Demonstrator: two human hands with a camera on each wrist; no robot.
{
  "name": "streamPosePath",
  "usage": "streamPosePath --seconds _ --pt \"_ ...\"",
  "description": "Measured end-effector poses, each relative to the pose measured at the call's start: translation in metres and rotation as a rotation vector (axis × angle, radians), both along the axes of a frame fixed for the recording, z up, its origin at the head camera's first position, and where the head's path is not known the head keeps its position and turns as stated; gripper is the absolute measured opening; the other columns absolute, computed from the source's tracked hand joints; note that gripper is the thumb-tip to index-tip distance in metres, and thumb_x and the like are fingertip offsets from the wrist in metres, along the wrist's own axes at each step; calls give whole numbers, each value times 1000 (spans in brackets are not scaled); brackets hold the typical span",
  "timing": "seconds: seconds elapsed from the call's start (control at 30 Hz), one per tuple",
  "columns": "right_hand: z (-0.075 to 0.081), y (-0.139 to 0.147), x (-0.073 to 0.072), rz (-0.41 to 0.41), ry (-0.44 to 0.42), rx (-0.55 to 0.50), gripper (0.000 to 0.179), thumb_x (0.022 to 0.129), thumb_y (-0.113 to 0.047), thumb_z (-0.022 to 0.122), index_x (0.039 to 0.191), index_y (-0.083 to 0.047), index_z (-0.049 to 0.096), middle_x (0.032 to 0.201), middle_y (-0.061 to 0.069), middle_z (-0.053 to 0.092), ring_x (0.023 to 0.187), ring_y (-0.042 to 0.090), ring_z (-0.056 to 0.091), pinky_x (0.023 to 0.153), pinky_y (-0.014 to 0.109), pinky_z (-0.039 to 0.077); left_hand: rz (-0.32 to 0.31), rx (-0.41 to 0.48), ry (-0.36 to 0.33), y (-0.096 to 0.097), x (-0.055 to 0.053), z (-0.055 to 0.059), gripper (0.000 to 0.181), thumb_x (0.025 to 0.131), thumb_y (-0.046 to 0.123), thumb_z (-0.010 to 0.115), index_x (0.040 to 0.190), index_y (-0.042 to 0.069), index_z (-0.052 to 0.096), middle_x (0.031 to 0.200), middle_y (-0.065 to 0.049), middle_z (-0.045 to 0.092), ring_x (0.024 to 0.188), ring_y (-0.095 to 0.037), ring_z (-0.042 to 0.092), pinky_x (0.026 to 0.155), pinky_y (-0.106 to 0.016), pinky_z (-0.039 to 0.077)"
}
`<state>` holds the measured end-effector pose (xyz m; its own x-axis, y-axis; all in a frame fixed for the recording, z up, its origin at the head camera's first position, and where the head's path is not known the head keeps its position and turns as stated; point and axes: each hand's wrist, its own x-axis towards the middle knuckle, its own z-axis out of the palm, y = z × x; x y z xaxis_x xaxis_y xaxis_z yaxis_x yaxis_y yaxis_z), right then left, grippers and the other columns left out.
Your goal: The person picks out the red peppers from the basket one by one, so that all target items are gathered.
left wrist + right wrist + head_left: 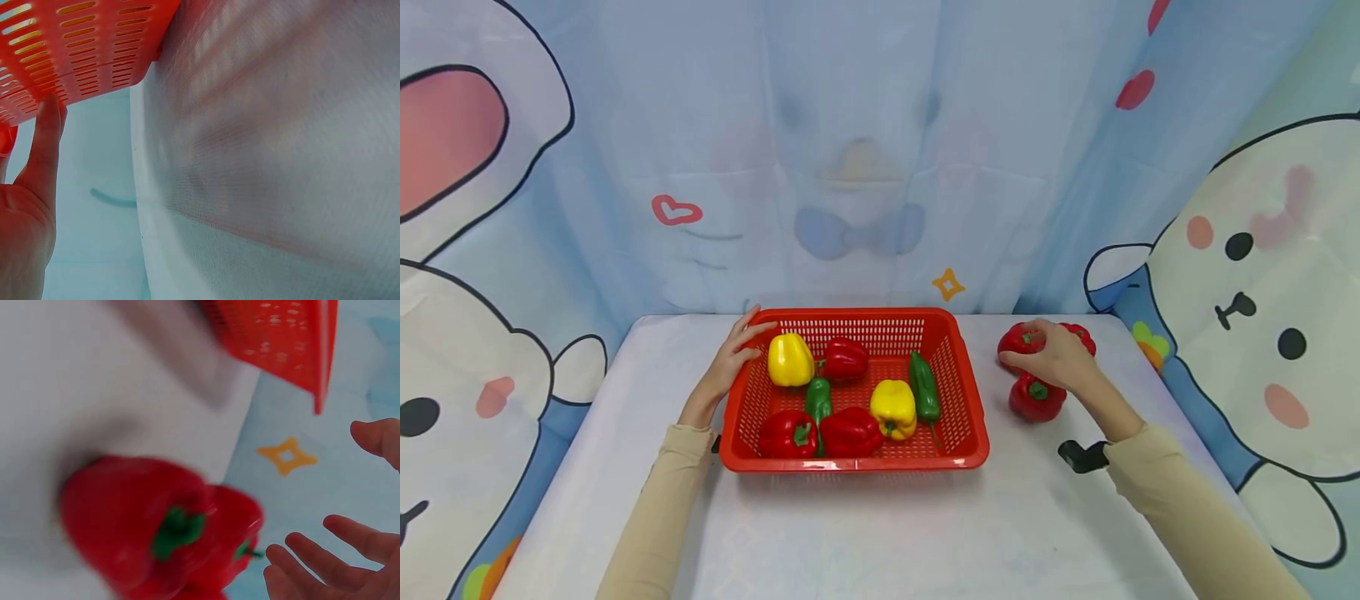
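Observation:
A red plastic basket (853,465) stands on the table, and my left hand (727,367) grips its left rim. In the left wrist view the thumb (45,140) lies against the slotted outer wall. Over the red bell peppers to the right of the basket, my right hand (1054,354) hovers with spread fingers and holds nothing. One red bell pepper (1017,340) is partly behind that hand, another (1037,400) lies nearer, and a third (1081,335) shows behind the hand. The right wrist view shows the red peppers (125,519) apart from the fingers (331,562).
Inside the basket lie yellow bell peppers (790,360), several red bell peppers (845,360), a green pepper (818,398) and a long green chili (924,388). A white cloth covers the table (880,533). A blue cartoon curtain (865,275) hangs behind it.

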<state>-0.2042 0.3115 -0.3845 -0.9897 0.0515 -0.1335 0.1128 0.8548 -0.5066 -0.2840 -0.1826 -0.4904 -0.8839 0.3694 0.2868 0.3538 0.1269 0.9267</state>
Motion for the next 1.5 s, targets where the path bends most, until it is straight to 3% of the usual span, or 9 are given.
streamPosePath --seconds 0.23,0.5,0.63,0.73,1.1,1.5 --pt "14 -37 -15 108 80 -35 74 86 -42 72 139 4 47 132 30 52 115 44 54 83 53 54 -4 2 -9 -1 -1 -2 44 94 -3 41 136 -13 49 163 -17 9 148 -35 6 114 -58 16" --pt "19 -95 -34 236 81 -69 68 88 -36 71 138 5 49 133 30 54 117 43 55 90 53 51 -5 -3 -14 -2 -2 -2 44 93 -7 40 135 -16 48 163 -19 8 148 -36 3 115 -59 15" --pt "17 -126 -38 295 45 -66 67 89 -35 70 139 5 49 134 28 54 119 42 54 95 53 46 -11 -15 -23 1 10 16 43 92 -11 38 134 -19 46 161 -26 6 148 -41 1 115 -60 12" --pt "13 -147 -42 318 11 -62 69 89 -37 70 141 3 48 135 24 54 119 39 54 96 50 46 -14 -24 -16 4 18 30 43 92 -12 39 133 -21 45 160 -29 7 147 -43 2 115 -60 10" --pt "-10 -210 -63 362 -68 -27 71 86 -35 74 143 -2 48 142 15 52 125 31 51 103 45 43 -9 -22 -25 3 19 31 43 92 -10 39 133 -21 45 160 -28 7 147 -43 3 114 -61 13" --pt "-34 -234 -70 355 -124 121 76 86 -37 75 147 -3 43 143 14 51 125 28 51 100 42 45 -20 -12 -26 5 19 33 43 91 -12 38 133 -22 44 160 -30 6 147 -44 1 114 -61 13"
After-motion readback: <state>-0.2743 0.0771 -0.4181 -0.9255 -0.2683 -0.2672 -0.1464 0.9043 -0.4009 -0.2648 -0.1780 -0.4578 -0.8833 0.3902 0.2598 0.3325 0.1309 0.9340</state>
